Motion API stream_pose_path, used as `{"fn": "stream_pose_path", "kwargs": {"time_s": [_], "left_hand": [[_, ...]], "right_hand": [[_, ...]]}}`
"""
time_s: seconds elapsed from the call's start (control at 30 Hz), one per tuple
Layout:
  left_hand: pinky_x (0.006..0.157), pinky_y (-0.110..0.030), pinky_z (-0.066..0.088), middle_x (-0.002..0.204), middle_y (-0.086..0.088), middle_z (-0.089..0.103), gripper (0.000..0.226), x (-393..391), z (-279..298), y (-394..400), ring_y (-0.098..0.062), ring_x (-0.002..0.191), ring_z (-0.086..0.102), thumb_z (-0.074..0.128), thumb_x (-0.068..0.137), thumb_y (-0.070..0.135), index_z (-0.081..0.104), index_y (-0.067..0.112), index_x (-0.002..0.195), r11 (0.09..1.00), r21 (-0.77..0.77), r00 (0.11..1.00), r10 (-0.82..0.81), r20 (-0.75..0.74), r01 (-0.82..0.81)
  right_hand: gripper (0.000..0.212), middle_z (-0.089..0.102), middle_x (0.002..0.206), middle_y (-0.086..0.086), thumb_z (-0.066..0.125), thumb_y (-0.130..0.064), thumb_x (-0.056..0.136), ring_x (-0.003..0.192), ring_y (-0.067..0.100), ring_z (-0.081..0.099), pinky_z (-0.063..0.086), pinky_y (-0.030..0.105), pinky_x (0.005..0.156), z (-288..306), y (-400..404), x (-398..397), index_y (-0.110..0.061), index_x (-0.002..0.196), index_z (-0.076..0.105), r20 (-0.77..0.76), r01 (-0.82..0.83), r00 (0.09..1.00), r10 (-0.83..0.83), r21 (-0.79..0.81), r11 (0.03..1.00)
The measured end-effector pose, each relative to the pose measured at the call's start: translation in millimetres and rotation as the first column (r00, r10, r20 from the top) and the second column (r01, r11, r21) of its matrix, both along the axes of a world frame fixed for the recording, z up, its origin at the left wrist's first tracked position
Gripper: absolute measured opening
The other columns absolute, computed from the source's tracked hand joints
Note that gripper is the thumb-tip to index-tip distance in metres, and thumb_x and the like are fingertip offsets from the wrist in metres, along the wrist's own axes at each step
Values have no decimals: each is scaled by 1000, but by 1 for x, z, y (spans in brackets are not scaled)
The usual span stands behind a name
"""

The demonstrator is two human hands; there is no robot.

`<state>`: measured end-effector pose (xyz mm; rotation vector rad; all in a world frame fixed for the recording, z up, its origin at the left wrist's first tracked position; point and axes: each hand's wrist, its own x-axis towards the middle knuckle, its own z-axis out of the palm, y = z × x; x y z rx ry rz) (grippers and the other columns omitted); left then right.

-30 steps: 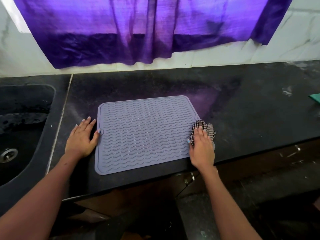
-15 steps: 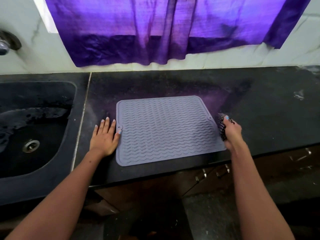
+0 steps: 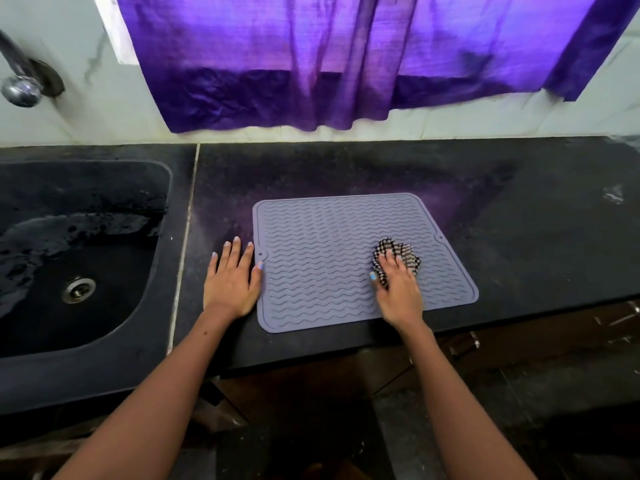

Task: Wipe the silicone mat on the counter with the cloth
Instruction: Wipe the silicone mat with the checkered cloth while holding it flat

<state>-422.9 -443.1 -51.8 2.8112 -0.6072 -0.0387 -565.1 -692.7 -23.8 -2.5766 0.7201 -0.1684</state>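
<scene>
Right hand (image 3: 398, 292) flat atop checked cloth (image 3: 398, 252) on mat (image 3: 322, 265), left hand (image 3: 232, 282) spread beside it, sink (image 3: 145, 327) leftward

Both bare forearms reach forward from the bottom edge, angling slightly inward. The left hand (image 3: 231, 284) lies flat, palm down, fingers straight and spread a little, thumb out to the right with its tip on the edge of the silicone mat (image 3: 329, 237). The right hand (image 3: 398, 289) is also palm down, fingers extended forward and pressing on the checked cloth (image 3: 398, 252), thumb out to the left. Both wrists are nearly straight.
</scene>
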Motion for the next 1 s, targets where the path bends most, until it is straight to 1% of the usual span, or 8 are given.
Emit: {"fn": "stream_pose_path", "kwargs": {"time_s": [0.17,0.3,0.4,0.5,0.7,0.77,0.87,1.0], "left_hand": [[119,-38,-2,158,-6,9,51,-1,1,2,-19,147,2,21,101,34,19,16,149,998,-55,1000,-8,1,8],[119,-38,-1,158,-7,10,56,-1,1,4,-20,147,4,14,97,38,21,16,149,998,-67,1000,-16,7,16],[119,-38,-1,158,-7,9,52,0,0,4,-20,147,3,20,100,34,20,16,149,998,-64,1000,-14,3,14],[119,-38,-1,158,-7,9,51,-2,1,2,-20,147,3,23,100,32,20,16,149,998,-65,1000,-9,14,10],[118,-38,-3,159,-6,6,51,-3,5,1,-20,147,1,21,100,32,16,17,149,1000,-25,1000,-7,-9,7],[119,-38,-2,159,-6,7,51,-1,7,2,-20,147,2,22,100,32,16,18,149,1000,-21,1000,-21,-21,21],[119,-38,-1,159,-7,4,53,3,10,9,-21,146,2,22,100,34,13,18,150,997,17,995,-79,-54,80],[119,-36,-2,159,-7,2,61,3,8,21,-21,147,1,8,94,44,9,20,150,987,57,988,-151,-41,153]], "right_hand": [[41,43,144,1,45,-24,98,133,19,39,32,26,103,36,17,21,-16,138,44,258,214,804,-535,715,666],[50,28,152,-10,46,-23,95,140,15,28,27,37,114,42,63,27,-28,143,32,387,103,874,-294,444,890],[56,15,157,-4,44,-28,97,146,16,9,4,32,118,7,91,22,-21,148,21,135,-137,982,129,52,989],[60,5,159,-1,35,-39,99,146,14,0,-7,25,114,-10,97,18,-17,150,12,17,-234,970,241,-187,954],[67,7,157,-6,29,-54,91,145,11,4,-3,28,116,-1,85,23,-21,149,17,-73,-335,941,329,-101,937],[62,19,155,-7,33,-52,90,143,12,17,12,37,118,10,82,31,-23,145,30,8,-228,973,232,208,951],[41,41,147,3,44,-27,98,133,17,38,30,32,109,39,83,47,-17,138,45,172,-12,971,-166,728,685],[48,24,154,-8,42,-27,97,143,12,17,15,34,116,47,117,40,-23,144,32,256,-138,967,-7,545,827]]}}
